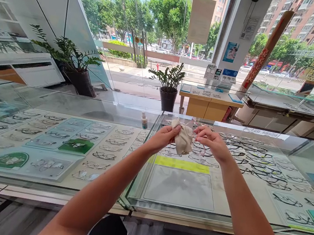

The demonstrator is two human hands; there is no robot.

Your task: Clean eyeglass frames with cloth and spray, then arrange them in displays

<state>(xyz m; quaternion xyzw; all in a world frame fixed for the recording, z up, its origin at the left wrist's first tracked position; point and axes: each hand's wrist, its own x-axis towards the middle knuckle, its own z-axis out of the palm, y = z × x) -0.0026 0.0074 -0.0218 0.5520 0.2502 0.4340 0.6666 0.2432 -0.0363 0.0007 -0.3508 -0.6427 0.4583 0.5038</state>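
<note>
Glass counter [177, 215]: cream cloth [183, 140] (crumpled) in left grip [162, 139], pink eyeglasses [203, 150] in right grip [215, 143].

Beige cloth [183, 140], soft, crumpled and bunched up, held raised above the glass counter [203, 221], nearer its far edge than its near edge. Pink thin-framed glasses [204, 149] also raised there, at the cloth's right side, partly hidden; lens position can't be made out.

- Shop, likely an optician's; you're at its glass display desk [189, 216].
- Rows of eyeglass frames [263, 169] laid out before you.
- Ahead of you: street-facing window [149, 13], pillar [236, 32] with posters [231, 51].
</note>
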